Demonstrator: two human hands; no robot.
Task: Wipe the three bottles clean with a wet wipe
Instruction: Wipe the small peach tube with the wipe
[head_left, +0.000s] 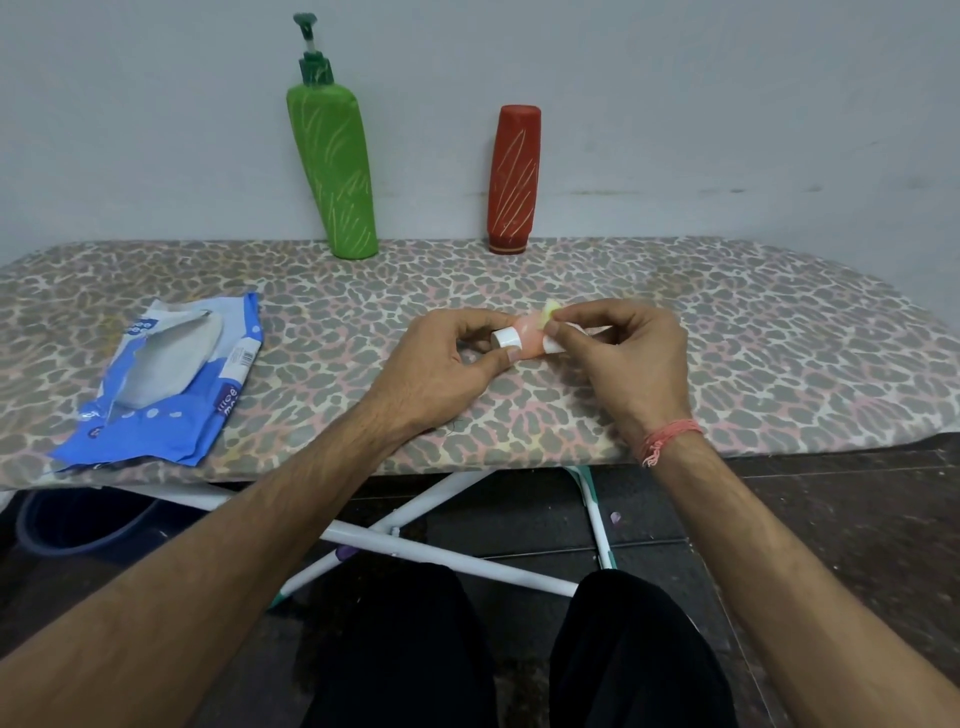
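Your left hand pinches the white ribbed cap end of a small pink bottle, lying sideways between your fingertips. Your right hand grips a white wet wipe against its smooth body. Beyond your fingers stand a green pump bottle and a red bottle, both scribble-streaked. Left of your fingers lies a crinkled blue wipes pack on the leopard-print board.
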